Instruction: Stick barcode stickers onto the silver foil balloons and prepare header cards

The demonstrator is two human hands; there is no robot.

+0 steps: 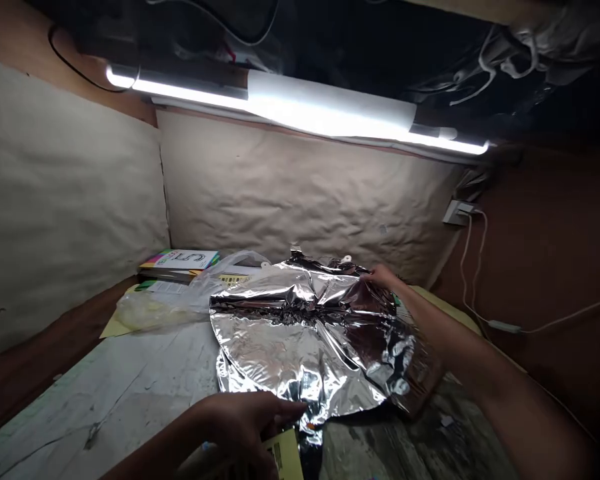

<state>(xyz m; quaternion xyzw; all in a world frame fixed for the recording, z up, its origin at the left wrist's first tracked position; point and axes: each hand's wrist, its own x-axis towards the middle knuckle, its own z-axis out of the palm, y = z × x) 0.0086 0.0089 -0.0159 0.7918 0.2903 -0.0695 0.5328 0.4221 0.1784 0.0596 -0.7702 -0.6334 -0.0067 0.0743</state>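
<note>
A crinkled, flat silver foil balloon (300, 353) lies across the middle of the table, gathered at its centre and with small tabs along its far edge. My right hand (380, 277) reaches over to its far right edge and pinches the foil. Near the front, my left hand (247, 423) is closed around a yellow printed card (286, 457), which shows between thumb and fingers. The left index fingertip rests at the foil's near edge, by a narrow dangling strip. The left hand's lower fingers are partly hidden in shadow.
At the back left stands a stack of colourful printed packets (180, 260), one marked 5, beside a crumpled clear plastic bag (175, 307). A lit tube lamp (195, 97) hangs above. White cables run from a wall socket (457, 213) on the right.
</note>
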